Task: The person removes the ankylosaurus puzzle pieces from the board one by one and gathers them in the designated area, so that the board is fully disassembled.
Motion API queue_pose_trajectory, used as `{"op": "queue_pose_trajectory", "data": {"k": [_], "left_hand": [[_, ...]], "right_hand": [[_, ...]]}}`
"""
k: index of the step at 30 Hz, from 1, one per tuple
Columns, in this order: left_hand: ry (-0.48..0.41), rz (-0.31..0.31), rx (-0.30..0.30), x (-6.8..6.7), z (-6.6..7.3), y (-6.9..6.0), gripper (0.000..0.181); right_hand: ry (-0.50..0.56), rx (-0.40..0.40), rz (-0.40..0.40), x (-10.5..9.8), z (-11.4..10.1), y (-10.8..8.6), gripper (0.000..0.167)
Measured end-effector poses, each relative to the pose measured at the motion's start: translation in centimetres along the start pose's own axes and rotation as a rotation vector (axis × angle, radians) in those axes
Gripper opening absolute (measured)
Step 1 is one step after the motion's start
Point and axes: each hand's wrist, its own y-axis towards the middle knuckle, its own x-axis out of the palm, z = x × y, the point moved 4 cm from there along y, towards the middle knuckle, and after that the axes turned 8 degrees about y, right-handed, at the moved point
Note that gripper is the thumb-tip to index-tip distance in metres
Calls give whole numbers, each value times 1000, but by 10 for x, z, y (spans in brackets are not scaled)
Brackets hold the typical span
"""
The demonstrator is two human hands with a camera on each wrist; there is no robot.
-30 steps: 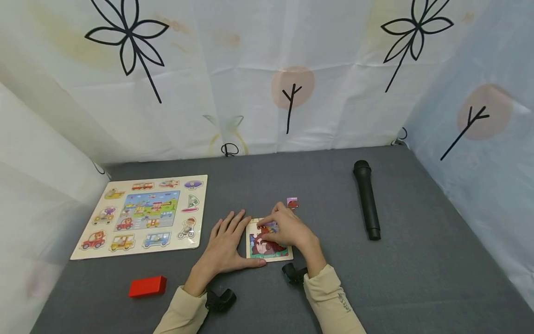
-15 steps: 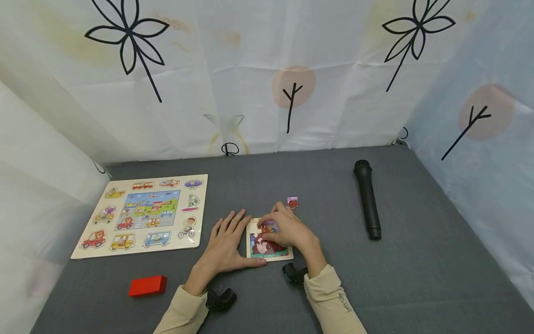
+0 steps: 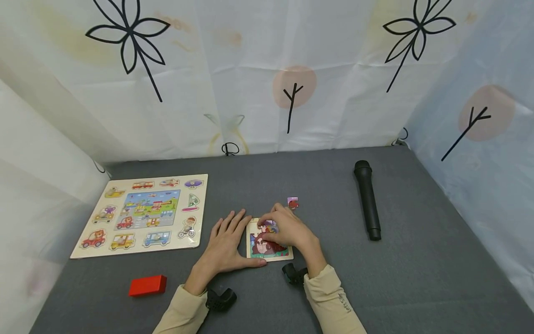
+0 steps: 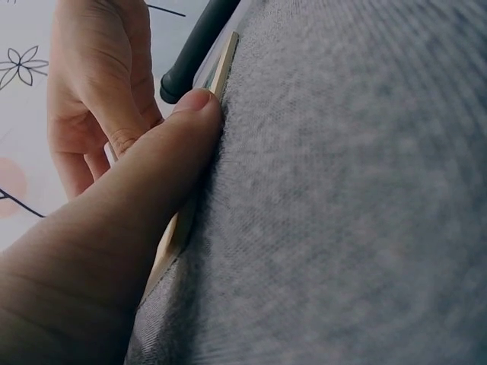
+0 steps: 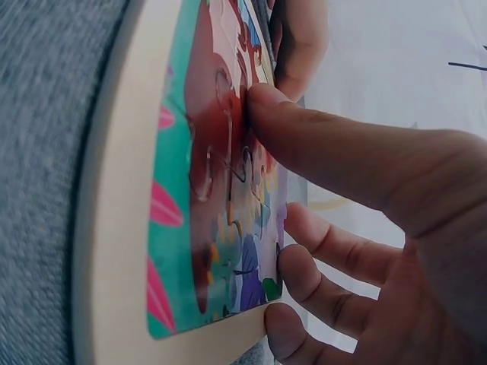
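Note:
A small wooden jigsaw puzzle with a brown animal picture lies flat on the table; most of its pieces sit in the pale frame. My left hand is spread at its left side, with fingers straight and the thumb along its near edge. Over the upper part of the puzzle, my right hand bends thumb and index finger down onto a puzzle piece, largely covered by the fingers. In the right wrist view the thumb tip touches the picture surface. One loose puzzle piece lies just beyond the right hand.
A large vehicle puzzle board lies at the left. Nearer the front is a red block. On the right lies a black microphone. Patterned white curtains close off the grey table at its back and sides.

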Motion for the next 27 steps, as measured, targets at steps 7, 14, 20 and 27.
{"op": "queue_pose_trajectory", "data": {"k": [7, 14, 20, 27], "left_hand": [[-4, -8, -3, 1, 0, 0, 121], [-5, -8, 2, 0, 0, 0, 120], [-3, -5, 3, 0, 0, 0, 120], [-3, -10, 2, -1, 0, 1, 120]], "right_hand": [[7, 1, -3, -1, 1, 1, 28], [5, 6, -4, -2, 1, 2, 42], [4, 5, 2, -1, 2, 2, 40], [12, -10, 15, -3, 1, 1, 39]]}}
